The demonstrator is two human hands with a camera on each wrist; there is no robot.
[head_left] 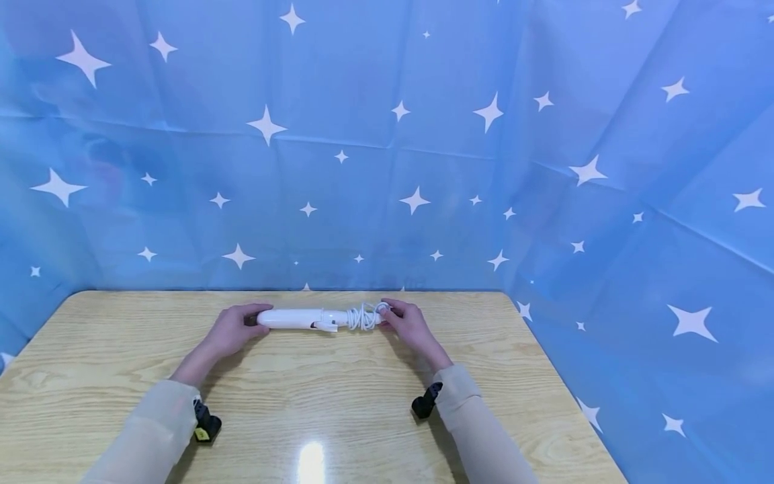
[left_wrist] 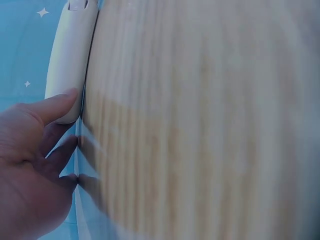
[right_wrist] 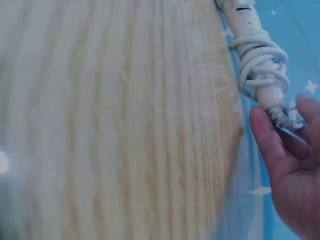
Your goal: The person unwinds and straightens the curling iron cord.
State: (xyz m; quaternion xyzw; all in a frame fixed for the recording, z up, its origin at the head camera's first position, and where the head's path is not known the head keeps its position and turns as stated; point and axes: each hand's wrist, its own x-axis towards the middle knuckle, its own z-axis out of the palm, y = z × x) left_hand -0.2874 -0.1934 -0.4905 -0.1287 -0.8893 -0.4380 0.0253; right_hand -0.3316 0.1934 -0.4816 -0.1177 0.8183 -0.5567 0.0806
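Note:
A white curling iron [head_left: 296, 318] lies lengthwise across the far part of the wooden table, its cord [head_left: 363, 317] wound around the handle at the right. My left hand [head_left: 232, 328] holds the smooth, rounded left end between thumb and fingers. In the left wrist view, the thumb of the left hand [left_wrist: 30, 155] lies along the white barrel [left_wrist: 70, 60]. At the cord end, my right hand [head_left: 411, 326] has thumb and fingers around the tip. The right wrist view shows the right hand [right_wrist: 295, 175] at the ribbed cord base [right_wrist: 280, 116], just below the coiled loops.
The wooden table [head_left: 314, 383] has its far edge just behind the curling iron. A blue curtain with white stars [head_left: 338, 154] hangs behind the table and along its right side. Black wrist cameras sit at both cuffs.

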